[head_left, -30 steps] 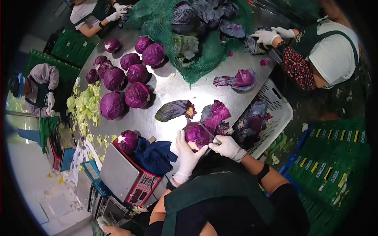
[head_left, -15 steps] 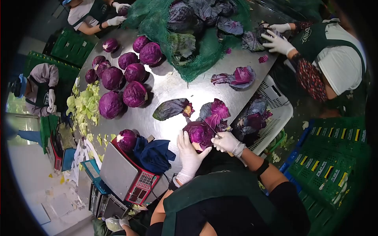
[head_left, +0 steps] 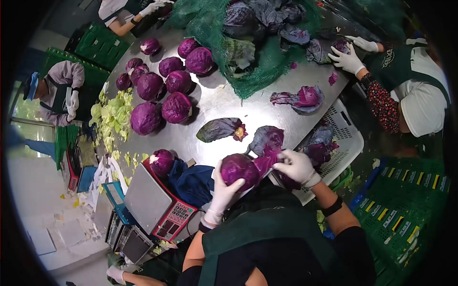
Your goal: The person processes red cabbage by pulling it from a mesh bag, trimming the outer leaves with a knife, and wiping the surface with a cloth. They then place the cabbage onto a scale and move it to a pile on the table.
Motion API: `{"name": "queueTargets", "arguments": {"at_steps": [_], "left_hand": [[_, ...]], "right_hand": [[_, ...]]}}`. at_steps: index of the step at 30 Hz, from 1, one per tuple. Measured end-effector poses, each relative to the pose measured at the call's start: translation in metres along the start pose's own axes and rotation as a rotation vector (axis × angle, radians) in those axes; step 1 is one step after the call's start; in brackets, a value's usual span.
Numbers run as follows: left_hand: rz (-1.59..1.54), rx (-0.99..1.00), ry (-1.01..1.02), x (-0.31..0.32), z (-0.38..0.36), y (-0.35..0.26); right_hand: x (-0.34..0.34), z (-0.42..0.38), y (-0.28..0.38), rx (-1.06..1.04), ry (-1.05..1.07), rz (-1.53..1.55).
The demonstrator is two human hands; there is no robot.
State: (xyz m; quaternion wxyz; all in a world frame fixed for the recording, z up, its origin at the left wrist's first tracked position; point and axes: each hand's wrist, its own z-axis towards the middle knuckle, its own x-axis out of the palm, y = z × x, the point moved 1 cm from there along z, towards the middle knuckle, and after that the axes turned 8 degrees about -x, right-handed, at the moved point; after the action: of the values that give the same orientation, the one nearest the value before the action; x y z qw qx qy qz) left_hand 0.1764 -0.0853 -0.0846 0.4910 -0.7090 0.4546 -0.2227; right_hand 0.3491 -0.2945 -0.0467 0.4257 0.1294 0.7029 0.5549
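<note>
My gloved left hand [head_left: 224, 193] is wrapped round the near left side of a purple cabbage [head_left: 239, 171] at the table's front edge. On its right, my gloved right hand [head_left: 296, 168] pinches a purple outer leaf [head_left: 266, 162] that stretches out from the head. A knife is hard to make out near the right hand. Just beyond lies a loose dark purple leaf [head_left: 267, 139]. Farther left on the metal table [head_left: 205, 102] rests a green and purple leaf with a cut stump [head_left: 222, 130].
Several cabbages [head_left: 177, 107] stand at the left. A green net [head_left: 257, 78] holds dark leaves at the back. A red scale [head_left: 174, 217] with blue cloth [head_left: 191, 180] is near left; a white crate [head_left: 350, 140] is at right. Co-workers stand around, one [head_left: 398, 88] at right.
My right hand has moved from the knife at the cabbage's side to a leaf, now pulled outward to the right. The view has shifted, and the right co-worker's hands have moved.
</note>
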Motion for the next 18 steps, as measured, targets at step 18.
{"name": "queueTargets", "arguments": {"at_steps": [18], "left_hand": [[-0.182, -0.101, 0.271, -0.006, 0.0, -0.021]], "right_hand": [[0.018, 0.073, -0.057, -0.042, 0.27, -0.5]]}}
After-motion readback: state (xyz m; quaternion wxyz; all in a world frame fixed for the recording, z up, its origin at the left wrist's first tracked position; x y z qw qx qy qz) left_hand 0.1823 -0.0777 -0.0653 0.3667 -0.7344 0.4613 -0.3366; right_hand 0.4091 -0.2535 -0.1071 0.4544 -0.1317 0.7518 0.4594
